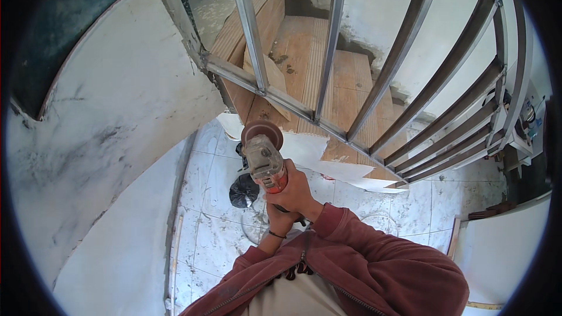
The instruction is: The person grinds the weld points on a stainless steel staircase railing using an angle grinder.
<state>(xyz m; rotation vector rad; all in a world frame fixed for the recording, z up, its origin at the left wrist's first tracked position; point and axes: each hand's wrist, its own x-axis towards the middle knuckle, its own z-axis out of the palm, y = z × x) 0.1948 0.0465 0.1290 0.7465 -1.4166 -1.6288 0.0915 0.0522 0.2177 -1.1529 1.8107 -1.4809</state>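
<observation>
An angle grinder (266, 161) with a dusty grey head and a red body is held out in front of me. Its round disc (272, 131) faces up at the far end, close to the lower rail of a metal railing (290, 105). A gap appears between disc and rail, though depth is hard to judge. My right hand (300, 190) wraps around the red body. Behind it, my left hand (280, 220), with a dark band at the wrist, grips the rear part; some of its fingers are hidden.
Wood-look tiled steps (298, 52) curve down to the right behind the railing. A curved, smudged white wall (123, 93) rises on the left. Below, a black plastic bag (243, 191) lies on the dirty tiled floor (219, 222). Cluttered shelving (521, 140) stands far right.
</observation>
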